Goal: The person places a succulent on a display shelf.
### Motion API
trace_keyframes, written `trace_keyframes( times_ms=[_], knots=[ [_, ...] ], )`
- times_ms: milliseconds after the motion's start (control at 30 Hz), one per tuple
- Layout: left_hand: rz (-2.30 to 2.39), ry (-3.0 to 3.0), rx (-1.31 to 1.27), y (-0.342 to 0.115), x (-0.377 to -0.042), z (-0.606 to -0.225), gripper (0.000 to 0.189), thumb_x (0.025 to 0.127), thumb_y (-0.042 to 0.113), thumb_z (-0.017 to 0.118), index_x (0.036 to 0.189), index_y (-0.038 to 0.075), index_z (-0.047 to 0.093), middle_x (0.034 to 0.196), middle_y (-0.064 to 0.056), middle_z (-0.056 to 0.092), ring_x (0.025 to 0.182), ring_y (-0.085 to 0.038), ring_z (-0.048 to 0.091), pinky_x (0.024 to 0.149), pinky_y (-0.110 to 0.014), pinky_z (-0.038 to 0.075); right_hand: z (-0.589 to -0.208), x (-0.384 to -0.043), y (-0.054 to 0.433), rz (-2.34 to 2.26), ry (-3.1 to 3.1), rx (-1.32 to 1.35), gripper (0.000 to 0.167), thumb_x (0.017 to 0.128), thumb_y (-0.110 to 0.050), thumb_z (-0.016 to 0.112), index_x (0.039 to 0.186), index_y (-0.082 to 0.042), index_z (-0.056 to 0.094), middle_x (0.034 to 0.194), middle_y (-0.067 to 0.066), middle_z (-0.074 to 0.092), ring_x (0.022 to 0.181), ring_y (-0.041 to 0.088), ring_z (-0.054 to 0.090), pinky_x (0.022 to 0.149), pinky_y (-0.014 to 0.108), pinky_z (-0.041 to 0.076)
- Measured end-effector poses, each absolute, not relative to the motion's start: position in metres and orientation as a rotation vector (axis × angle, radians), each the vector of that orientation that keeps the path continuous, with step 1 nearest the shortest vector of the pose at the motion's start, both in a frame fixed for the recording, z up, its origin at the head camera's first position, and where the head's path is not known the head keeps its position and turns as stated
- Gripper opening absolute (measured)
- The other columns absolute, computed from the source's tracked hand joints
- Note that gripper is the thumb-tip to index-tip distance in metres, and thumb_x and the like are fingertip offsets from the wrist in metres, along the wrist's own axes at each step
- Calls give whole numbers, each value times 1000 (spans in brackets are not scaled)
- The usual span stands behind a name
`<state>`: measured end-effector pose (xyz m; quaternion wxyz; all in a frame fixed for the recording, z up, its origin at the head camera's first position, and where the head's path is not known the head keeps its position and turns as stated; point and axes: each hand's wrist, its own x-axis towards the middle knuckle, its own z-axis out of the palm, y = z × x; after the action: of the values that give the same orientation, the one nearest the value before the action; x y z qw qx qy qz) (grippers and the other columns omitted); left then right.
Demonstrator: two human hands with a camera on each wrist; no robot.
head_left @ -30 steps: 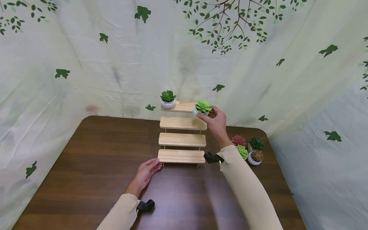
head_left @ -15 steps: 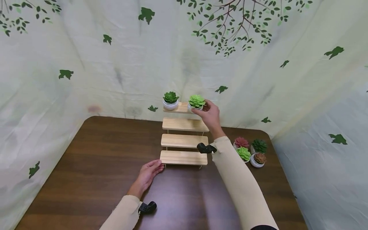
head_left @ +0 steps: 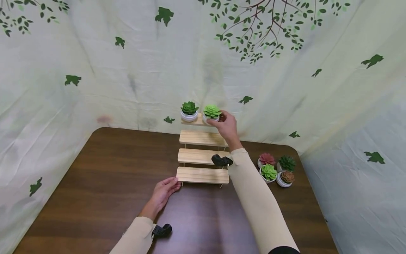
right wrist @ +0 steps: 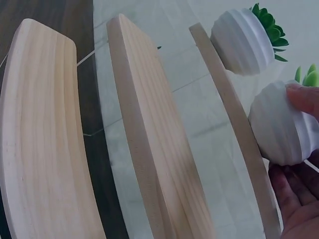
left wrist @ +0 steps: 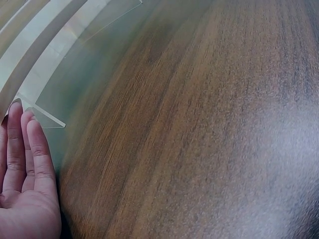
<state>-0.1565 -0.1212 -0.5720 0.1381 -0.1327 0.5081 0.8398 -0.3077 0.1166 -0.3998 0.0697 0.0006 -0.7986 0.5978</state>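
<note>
My right hand (head_left: 227,127) grips a light-green potted succulent (head_left: 211,112) by its white ribbed pot (right wrist: 281,124), thumb on one side and fingers on the other. That pot stands against the top board (right wrist: 234,114) of a four-tier wooden stand (head_left: 203,175). Left of it on the same board sits a dark-green potted succulent (head_left: 189,108), a small gap between the two pots. My left hand (head_left: 163,192) rests at the left end of the lowest board, its fingers (left wrist: 42,154) extended and fingertips right at the board's edge by a clear leg.
At the table's right stand several more potted succulents: a red one (head_left: 267,158), a light-green one (head_left: 268,172), a dark-green one (head_left: 287,163) and a brown one (head_left: 287,177). A leaf-printed cloth (head_left: 142,70) hangs behind the brown wooden table (head_left: 111,169).
My right hand has carried the light-green succulent leftward over the top board, closer to the dark-green one. My left hand has stayed at the lowest board's corner.
</note>
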Motion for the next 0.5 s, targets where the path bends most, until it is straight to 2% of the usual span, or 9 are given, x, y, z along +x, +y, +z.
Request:
trace_keyframes(
  times_ms=[300, 500],
  knots=[
    [2429, 1495, -373, -122, -157, -576, 11, 96, -1, 55, 96, 1, 66, 81, -4, 70, 80, -13, 68, 78, -25, 57, -403, -314, 108, 1826, -2373, -5, 59, 78, -17, 81, 130, -3, 56, 121, 15, 61, 107, 23, 60, 89, 31, 53],
    [2434, 1483, -371, -122, -157, -575, 13, 96, -1, 55, 92, 4, 66, 81, -4, 70, 79, -13, 68, 77, -25, 57, -403, -316, 104, 1825, -2358, -8, 62, 79, -16, 81, 133, -1, 53, 123, 15, 61, 112, 23, 60, 94, 29, 51]
  ],
)
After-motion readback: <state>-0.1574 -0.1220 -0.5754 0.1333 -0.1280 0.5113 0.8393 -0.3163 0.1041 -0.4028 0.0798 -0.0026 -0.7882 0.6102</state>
